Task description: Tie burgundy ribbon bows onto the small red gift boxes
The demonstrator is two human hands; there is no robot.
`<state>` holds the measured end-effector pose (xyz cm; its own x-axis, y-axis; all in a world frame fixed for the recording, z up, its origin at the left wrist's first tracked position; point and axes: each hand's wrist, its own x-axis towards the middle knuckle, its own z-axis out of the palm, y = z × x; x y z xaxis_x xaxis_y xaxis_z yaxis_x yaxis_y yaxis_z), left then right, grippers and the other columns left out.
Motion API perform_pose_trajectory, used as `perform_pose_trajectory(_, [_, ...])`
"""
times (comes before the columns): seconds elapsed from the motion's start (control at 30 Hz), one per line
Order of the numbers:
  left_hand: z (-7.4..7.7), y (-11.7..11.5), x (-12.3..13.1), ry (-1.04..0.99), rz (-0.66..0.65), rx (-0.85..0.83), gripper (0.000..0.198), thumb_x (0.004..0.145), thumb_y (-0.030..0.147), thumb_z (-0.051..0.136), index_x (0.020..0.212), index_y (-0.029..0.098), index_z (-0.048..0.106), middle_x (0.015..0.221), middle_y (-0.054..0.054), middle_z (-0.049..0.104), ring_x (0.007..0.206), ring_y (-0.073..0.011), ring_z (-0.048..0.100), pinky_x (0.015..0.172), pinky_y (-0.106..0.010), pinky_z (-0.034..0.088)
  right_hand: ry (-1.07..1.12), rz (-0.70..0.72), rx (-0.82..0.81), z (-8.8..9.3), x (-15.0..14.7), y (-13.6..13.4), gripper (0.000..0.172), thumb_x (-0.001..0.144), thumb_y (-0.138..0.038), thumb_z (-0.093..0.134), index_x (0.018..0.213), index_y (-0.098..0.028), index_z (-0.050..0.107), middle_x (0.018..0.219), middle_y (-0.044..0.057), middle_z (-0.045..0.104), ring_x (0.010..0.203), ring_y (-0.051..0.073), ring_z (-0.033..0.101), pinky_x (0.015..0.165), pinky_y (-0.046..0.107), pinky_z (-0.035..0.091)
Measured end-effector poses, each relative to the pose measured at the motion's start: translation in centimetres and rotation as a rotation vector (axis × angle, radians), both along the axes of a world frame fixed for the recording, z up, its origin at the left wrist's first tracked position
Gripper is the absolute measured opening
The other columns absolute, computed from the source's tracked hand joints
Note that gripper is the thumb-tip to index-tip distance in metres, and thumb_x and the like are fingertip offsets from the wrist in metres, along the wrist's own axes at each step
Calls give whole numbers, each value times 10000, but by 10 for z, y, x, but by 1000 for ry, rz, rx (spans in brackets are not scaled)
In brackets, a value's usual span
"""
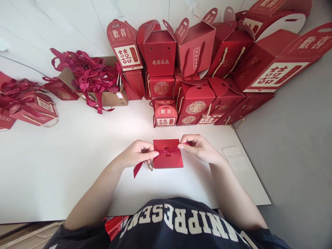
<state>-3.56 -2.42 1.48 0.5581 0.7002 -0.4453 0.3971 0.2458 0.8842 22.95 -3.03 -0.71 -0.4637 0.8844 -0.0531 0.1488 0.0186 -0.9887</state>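
A small red gift box (168,161) stands on the white table in front of me, seen from above. A dark red ribbon (167,151) runs across its top, with a knot at the middle by the slot. My left hand (141,153) pinches one side of the ribbon at the box's left edge, and a loose ribbon end hangs below it. At the upper right edge, my right hand (195,147) pinches the other side between thumb and fingers. The ribbon is drawn out straight between both hands. A bit of cord handle shows under my left hand.
Stacked red gift boxes (159,52) line the back and right of the white table (98,148). A cardboard box (114,98) overflowing with dark red ribbons (90,74) sits back left. Ribbon-tied boxes (33,107) stand far left. A pale flat piece (234,157) lies at right.
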Motion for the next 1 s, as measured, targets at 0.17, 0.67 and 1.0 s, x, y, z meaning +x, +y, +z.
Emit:
perform_pose_trajectory(0.17, [-7, 9, -6, 19, -50, 84, 381, 806, 409, 669, 581, 151, 501, 538, 7, 553, 499, -86, 518, 509, -213, 424, -130, -34, 82, -4, 2, 4, 345, 893, -468, 586, 701, -181, 585, 682, -16, 519, 651, 130, 448, 627, 263, 348])
perform_pose_trajectory(0.67, [-8, 9, -8, 78, -48, 99, 421, 825, 491, 625, 591, 143, 589, 529, -4, 555, 493, -88, 495, 505, -213, 402, -160, -8, 117, -5, -3, 1, 396, 890, -502, 578, 658, -195, 478, 646, -32, 474, 607, 121, 406, 601, 253, 326])
perform_pose_trajectory(1.0, [-13, 14, -16, 4, -108, -38, 376, 841, 493, 618, 738, 133, 646, 677, -55, 657, 632, -140, 622, 599, -244, 478, -107, 101, -59, -2, 0, 4, 438, 917, -540, 505, 661, -184, 495, 637, -30, 445, 595, 116, 396, 590, 256, 326])
